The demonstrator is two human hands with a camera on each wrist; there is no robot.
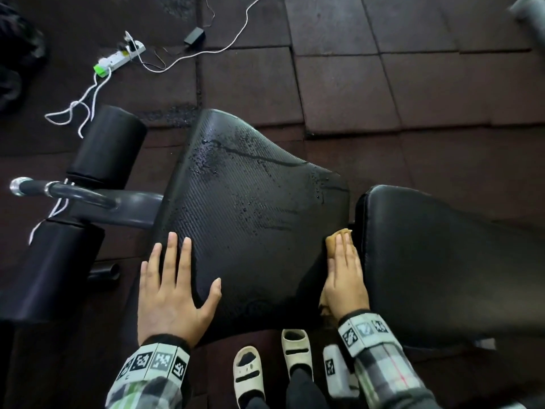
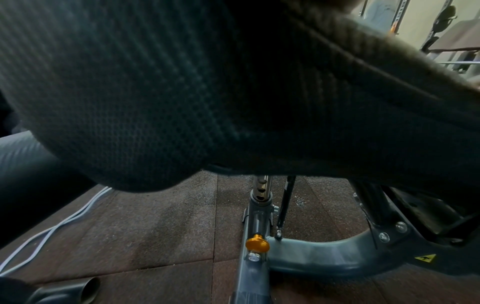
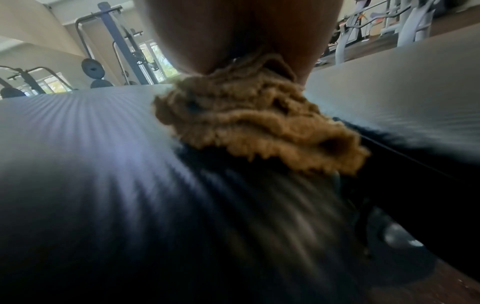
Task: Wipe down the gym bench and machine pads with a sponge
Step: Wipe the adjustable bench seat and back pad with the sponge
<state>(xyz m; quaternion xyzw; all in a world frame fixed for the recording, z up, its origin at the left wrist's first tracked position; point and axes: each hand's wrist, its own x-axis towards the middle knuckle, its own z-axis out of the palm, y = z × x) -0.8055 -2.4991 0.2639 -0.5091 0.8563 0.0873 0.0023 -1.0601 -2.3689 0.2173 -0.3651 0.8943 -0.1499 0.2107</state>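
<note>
Sponge [image 1: 336, 242] first: tan and ragged, it sits pinned under my right hand [image 1: 345, 283] at the seat pad's [image 1: 250, 208] right edge, squeezed into the gap where the seat pad meets the back pad [image 1: 448, 261]. My fingers lie straight and flat over the sponge, pressing it down rather than curling round it; from the right wrist its frayed foam [image 3: 254, 121] bulges out beneath my palm against the ribbed black vinyl. My left hand [image 1: 174, 293] is spread wide, fingers straight, resting flat on the seat pad's near left corner, thumb angled out across the surface. Water beads and streaks glisten across the far half of the seat pad. Left of the seat pad stand two black roller pads [image 1: 109, 146] on the grey frame [image 1: 124, 208]. Beyond them, a white power strip [image 1: 121, 56] and its cable lie on the rubber floor tiles [image 1: 348, 93]. Below the seat pad, my cream sandals [image 1: 296, 352] show.
</note>
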